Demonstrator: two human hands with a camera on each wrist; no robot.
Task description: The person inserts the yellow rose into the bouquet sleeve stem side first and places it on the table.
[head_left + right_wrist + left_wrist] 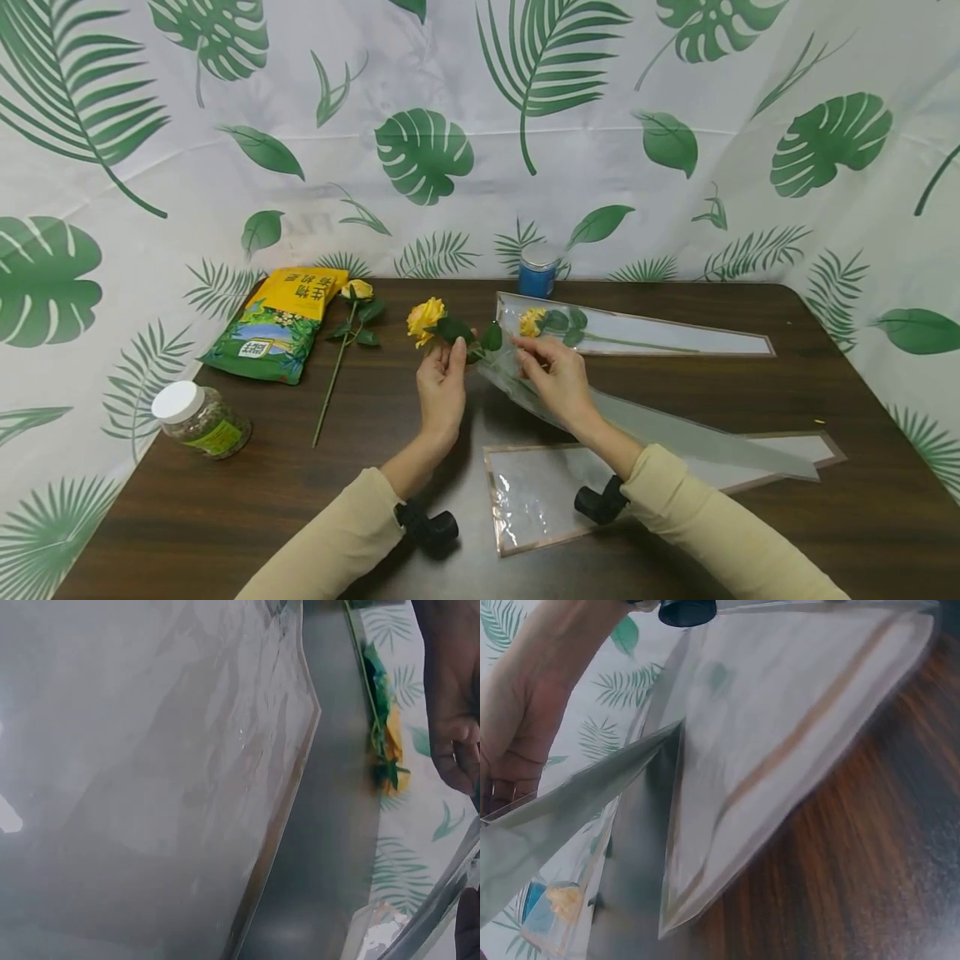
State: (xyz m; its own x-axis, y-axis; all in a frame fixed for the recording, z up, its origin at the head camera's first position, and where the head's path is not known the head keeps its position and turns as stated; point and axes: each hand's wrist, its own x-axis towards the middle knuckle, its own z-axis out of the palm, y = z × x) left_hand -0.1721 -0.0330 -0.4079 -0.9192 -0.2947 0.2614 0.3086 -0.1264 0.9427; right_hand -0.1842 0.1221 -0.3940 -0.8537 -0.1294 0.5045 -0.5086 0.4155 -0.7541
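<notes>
A yellow rose [426,321] with green leaves is held in my left hand [441,387], thumb and fingers around it just below the bloom. Its stem runs to the right into a clear, tapering flower sleeve [660,425]. Near the sleeve's wide mouth, my right hand [557,379] pinches the film between thumb and fingers. The raised sleeve [562,814] also crosses the left wrist view. Beneath it lies another flat sleeve [536,500] with a copper-coloured border. Most of the held stem is hidden by film and the right hand.
Behind, a sleeve [727,340] contains a yellow rose [532,322], beside a blue jar [537,271]. On the left lie a loose rose [357,290], a yellow-green bag [273,325] and a white-lidded jar [202,421]. A leaf-print cloth [465,75] hangs behind the table.
</notes>
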